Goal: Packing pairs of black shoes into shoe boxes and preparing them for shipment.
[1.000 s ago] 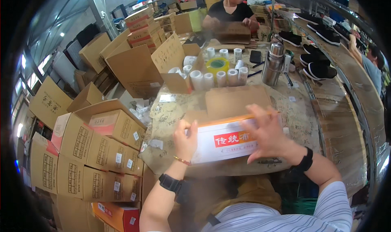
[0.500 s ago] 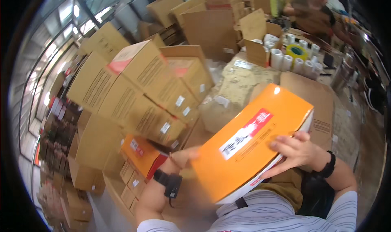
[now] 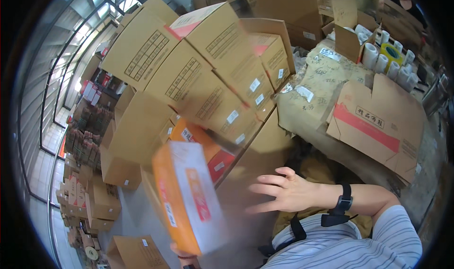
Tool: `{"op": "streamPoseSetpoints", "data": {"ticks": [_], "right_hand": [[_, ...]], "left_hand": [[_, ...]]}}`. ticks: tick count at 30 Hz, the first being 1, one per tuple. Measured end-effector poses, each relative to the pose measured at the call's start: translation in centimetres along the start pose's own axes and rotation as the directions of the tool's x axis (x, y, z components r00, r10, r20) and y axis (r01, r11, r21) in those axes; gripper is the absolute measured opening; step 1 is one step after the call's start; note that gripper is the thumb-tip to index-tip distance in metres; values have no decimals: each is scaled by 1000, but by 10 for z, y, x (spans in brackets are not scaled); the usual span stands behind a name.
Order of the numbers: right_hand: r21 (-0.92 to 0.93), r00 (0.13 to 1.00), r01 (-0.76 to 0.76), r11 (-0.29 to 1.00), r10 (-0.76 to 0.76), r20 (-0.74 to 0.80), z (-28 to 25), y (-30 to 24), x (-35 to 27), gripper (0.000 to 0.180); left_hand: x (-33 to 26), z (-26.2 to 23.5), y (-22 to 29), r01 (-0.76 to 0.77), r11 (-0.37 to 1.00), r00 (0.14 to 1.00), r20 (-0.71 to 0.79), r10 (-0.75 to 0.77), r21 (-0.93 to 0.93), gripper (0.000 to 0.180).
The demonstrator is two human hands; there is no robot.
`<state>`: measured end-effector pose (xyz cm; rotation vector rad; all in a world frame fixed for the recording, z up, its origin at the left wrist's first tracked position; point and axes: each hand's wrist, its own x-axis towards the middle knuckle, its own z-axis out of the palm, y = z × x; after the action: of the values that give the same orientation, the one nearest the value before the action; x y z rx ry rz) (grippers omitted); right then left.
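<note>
An orange and white cardboard box [image 3: 201, 193], slightly blurred, is tilted on end at the lower left, its white side facing me. My left hand [image 3: 183, 253] grips its lower end; most of the fingers are hidden behind the box. My right hand [image 3: 291, 192] is apart from the box, to its right, with fingers spread and nothing in them. Just beyond the held box, another orange box [image 3: 201, 135] and a red box face [image 3: 219, 164] show inside an open brown carton [image 3: 150, 184].
Stacked brown cartons [image 3: 189, 89] rise ahead on the left. A flattened carton with a red stripe [image 3: 373, 122] lies on the paper-covered table [image 3: 307, 113] at right, near white rolls [image 3: 371, 56] and a yellow tape roll [image 3: 391, 54]. An open carton [image 3: 137, 252] stands on the floor.
The orange and white box has moved left and turned from flat to upright. My right hand has let go of it, while my left has shifted to its lower end. The view has swung left.
</note>
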<state>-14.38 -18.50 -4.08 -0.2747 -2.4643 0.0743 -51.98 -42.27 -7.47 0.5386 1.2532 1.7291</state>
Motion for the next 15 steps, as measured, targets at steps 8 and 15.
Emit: {"op": "streamPoseSetpoints", "data": {"ticks": [8, 15], "right_hand": [[-33, 990, -141, 990, 140, -22, -2, 3, -26, 55], [0, 875, -483, 876, 482, 43, -14, 10, -82, 49]], "left_hand": [[180, 113, 6, 38, 945, 961, 271, 55, -326, 61], [204, 148, -3, 95, 971, 968, 249, -39, -221, 54]]}}
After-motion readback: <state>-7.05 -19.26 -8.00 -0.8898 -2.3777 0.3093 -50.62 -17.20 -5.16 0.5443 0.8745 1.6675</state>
